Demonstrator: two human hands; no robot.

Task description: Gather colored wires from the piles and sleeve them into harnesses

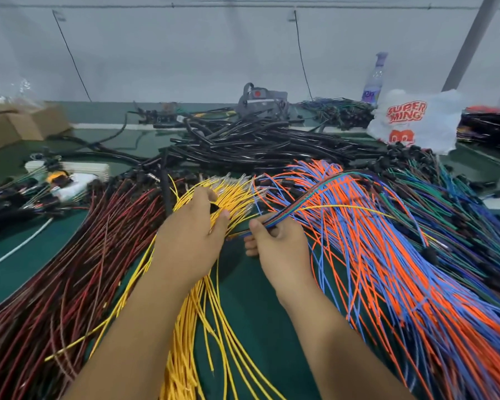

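Piles of wires fan across the green table (251,298): dark red wires (70,269) at the left, yellow wires (197,327) in the middle, orange and blue wires (387,269) to the right, green and dark blue wires (474,220) at the far right. My left hand (194,235) lies over the yellow pile, its fingers curled among the strands. My right hand (274,241) pinches a small bundle of mixed wires (315,209), blue, green, red and one yellow, which arcs off to the right. Behind the piles lies a heap of black sleeve tubes (257,145).
Cardboard boxes (18,122) stand at the back left. A white plastic bag (416,119) and a clear bottle (374,79) are at the back right. Finished dark harnesses (20,197) lie at the left edge, a grey tool (260,102) at the back middle.
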